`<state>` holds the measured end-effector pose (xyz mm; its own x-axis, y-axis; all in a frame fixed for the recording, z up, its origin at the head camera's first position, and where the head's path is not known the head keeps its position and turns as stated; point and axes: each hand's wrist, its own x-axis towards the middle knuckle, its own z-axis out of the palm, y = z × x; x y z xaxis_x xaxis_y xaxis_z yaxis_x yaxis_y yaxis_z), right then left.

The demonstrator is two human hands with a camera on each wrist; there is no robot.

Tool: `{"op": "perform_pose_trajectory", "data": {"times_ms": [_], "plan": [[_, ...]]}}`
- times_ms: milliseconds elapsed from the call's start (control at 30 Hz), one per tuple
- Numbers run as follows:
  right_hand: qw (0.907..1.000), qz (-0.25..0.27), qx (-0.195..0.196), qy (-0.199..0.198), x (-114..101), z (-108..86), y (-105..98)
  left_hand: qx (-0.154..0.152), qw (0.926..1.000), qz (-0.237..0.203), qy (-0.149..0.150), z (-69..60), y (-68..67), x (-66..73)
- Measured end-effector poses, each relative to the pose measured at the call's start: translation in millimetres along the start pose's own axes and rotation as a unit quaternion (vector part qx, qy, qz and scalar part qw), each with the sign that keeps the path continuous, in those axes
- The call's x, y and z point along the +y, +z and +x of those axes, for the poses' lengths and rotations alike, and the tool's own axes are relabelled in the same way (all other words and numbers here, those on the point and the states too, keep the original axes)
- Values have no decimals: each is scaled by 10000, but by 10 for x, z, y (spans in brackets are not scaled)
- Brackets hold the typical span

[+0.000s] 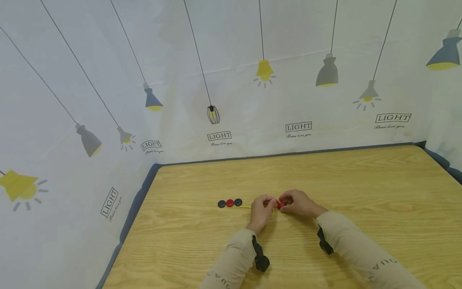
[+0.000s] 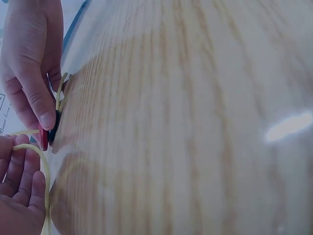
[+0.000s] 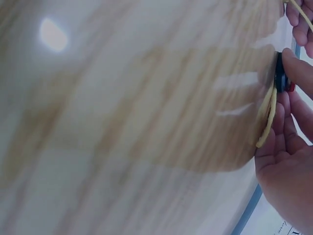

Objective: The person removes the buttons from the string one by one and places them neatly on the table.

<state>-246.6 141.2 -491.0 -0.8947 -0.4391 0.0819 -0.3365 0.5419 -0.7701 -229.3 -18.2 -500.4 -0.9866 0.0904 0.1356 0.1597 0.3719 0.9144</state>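
right of centre in the lower half of the head view, a red button [image 1: 280, 204] is pinched in the right hand [image 1: 297, 202], thumb and fingers closed on it. at the left edge of the left wrist view, a dark button [image 2: 55, 125] lies flat against the red one, in the same grip; whether the pair touches the tabletop cannot be told. yellow cord [image 2: 45, 171] shows on both sides of the pair, and a doubled length of it hangs by the dark button at the right edge of the right wrist view. the left hand [image 1: 262, 210], just left of the right one in the head view, pinches the cord between thumb and finger.

left of the hands in that view, a row of three buttons [image 1: 229, 203], dark, red, dark, lies on the wooden table [image 1: 180, 249], with cord running from near its right end towards the left hand. beige sleeves [image 1: 364, 249] come in from the bottom, with black wrist devices [image 1: 261, 263] at the cuffs. across the top hangs a white wall covering [image 1: 238, 24] printed with pendant lamps [image 1: 327, 71].
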Motion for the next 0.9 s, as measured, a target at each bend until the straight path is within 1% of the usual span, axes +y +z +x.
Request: {"op": "perform_pose_trajectory", "data": {"times_ms": [167,367,500,600,767,900], "plan": [[10000,17,7,81,-21,5,8,-29,10000,20,-57,7,-18,-13],[9999,-35,-21,151,-20,15,13,-72,9999,16,-113,0,-42,9],[9999,-98,-68,89,9,26,17,-84,9999,-31,-95,-2,-46,-10],[9999,-111,-122,-43,28,31,15,-79,9999,-48,-53,2,-39,-35],[9994,-107,-208,-265,38,27,6,-115,9999,-87,-86,-2,-32,-38],[9992,-122,-279,-277,22,16,-4,-131,9998,-91,-110,-17,-40,-20]]}}
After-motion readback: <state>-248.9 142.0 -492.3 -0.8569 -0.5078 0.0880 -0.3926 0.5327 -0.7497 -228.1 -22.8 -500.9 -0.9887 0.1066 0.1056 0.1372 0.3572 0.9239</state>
